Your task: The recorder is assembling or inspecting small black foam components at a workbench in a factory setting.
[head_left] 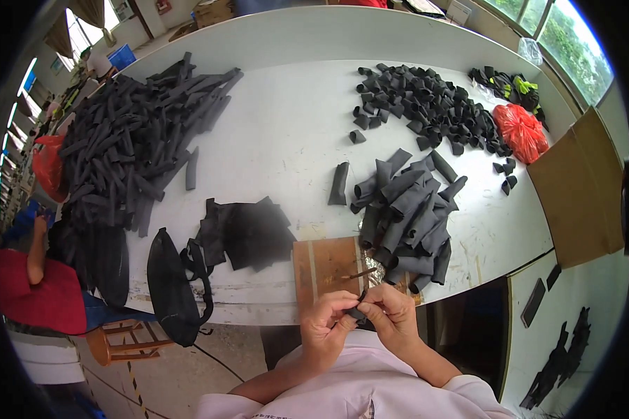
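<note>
Close to my body, just off the table's front edge, a small dark piece of soft tube-like material [357, 313] is pinched between both hands. My left hand [328, 322] grips its left side with thumb and fingers. On the other side, my right hand [393, 318] pinches it, fingertips nearly meeting the left ones. My fingers cover much of the piece. Just beyond them a thin brown rod [360, 274] lies over a brown board [321, 269] and a shiny silvery patch. A heap of dark grey tubes [412, 209] rests right behind the board.
Many short black tube pieces [426, 105] lie at the far right, beside a red plastic bag [521, 133] and a cardboard sheet [580, 188]. Long dark strips [133, 133] are heaped at left. Flat black sheets [251, 234] and a black strapped item [171, 286] lie nearer. Someone in red [35, 290] sits left.
</note>
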The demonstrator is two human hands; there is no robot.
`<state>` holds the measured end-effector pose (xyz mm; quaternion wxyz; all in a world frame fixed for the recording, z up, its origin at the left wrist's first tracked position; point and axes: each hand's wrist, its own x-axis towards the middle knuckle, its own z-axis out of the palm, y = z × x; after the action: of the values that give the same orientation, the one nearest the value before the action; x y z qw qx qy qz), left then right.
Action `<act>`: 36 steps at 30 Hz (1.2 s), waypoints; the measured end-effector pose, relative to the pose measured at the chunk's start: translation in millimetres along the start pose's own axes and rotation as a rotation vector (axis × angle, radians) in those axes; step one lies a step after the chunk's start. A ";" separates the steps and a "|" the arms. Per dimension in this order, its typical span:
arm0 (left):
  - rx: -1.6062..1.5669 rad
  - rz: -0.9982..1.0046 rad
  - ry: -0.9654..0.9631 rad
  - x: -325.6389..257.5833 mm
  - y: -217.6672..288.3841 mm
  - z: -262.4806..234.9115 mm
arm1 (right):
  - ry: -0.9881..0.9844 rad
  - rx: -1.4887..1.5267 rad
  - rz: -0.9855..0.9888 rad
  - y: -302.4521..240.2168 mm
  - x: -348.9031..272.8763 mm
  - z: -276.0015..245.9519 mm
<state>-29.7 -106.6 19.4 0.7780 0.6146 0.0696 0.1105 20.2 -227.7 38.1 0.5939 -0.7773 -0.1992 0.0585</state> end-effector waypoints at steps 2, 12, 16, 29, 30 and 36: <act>-0.094 -0.046 -0.002 2.8 3.0 3.4 | 0.012 -0.091 -0.061 -5.6 2.4 -8.6; -1.260 -0.601 -0.343 53.5 48.5 3.8 | -0.217 0.696 0.414 -24.0 47.8 -37.9; -1.137 -0.757 -0.203 62.5 -15.4 -7.8 | -0.199 0.863 0.568 45.6 37.4 -21.5; -0.428 -0.386 -0.133 49.7 -15.6 -3.9 | -0.469 0.628 0.489 61.3 52.9 -20.8; -0.554 -0.440 -0.146 51.1 -21.8 -8.5 | -0.411 0.637 0.475 62.0 50.0 -17.4; -0.639 -0.537 -0.176 64.2 -17.1 -12.5 | -0.348 0.512 0.373 61.9 50.6 -18.9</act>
<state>30.7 -82.1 1.7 0.9334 0.3099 0.1228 -0.1330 87.5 -238.9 -7.7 0.7056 -0.6046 -0.1309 0.3455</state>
